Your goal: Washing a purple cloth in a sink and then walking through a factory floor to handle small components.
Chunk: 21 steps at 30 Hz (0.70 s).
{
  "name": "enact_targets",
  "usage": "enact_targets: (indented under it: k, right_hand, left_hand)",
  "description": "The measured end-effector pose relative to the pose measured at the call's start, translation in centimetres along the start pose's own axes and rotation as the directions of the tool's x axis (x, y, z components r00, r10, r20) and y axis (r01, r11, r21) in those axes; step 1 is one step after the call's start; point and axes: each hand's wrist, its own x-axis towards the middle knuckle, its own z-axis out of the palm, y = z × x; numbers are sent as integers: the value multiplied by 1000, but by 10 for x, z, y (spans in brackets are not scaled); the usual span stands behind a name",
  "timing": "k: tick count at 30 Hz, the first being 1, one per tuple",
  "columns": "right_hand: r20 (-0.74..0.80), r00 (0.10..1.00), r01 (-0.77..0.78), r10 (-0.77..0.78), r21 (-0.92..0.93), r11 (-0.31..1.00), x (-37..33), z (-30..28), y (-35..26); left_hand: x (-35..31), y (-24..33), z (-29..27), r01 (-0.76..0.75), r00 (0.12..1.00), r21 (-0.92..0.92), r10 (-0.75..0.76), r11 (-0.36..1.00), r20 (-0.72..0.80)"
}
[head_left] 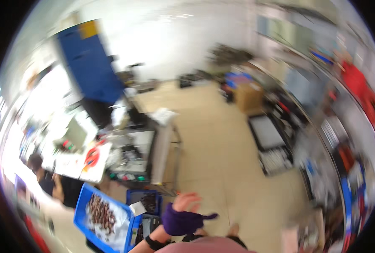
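My left hand (188, 202) reaches out from the lower edge over the floor, blurred by motion. Its fingers look loosely stretched and apart, with nothing visible between them. A purple cloth (180, 220) lies around the wrist, one thin end hanging off to the right. Further back, a black band (156, 243) circles the same forearm. Nearest on the left is a blue crate (80, 214) holding small brown pieces (101, 214) on a white sheet. My right hand is out of view.
A smaller blue bin (130, 195) stands beside the crate. Left, a cluttered workbench (164, 147) stands near a tall blue panel (88, 63); a person (48, 181) is there. Ahead are a cardboard box (249, 97) and a black-edged tray (267, 133) on the tiled floor (204, 147). Shelving lines the right.
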Motion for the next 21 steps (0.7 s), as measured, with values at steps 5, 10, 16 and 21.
enact_targets:
  k: [5, 10, 16, 21]
  right_hand:
    - [303, 824, -305, 478, -474, 826, 150, 99, 63]
    - [256, 620, -240, 742, -838, 490, 183, 115, 115]
    - [29, 512, -31, 858, -998, 53, 193, 88, 168]
    - [-166, 526, 154, 834, -946, -285, 187, 68, 214]
  left_hand:
    - [-19, 27, -9, 148, 966, -42, -153, 988, -207]
    - [-74, 25, -19, 249, 902, 50, -213, 967, -375]
    - [-126, 24, -47, 395, 773, 100, -272, 913, -574]
    - [-170, 24, -86, 522, 700, 247, -245, 816, -671]
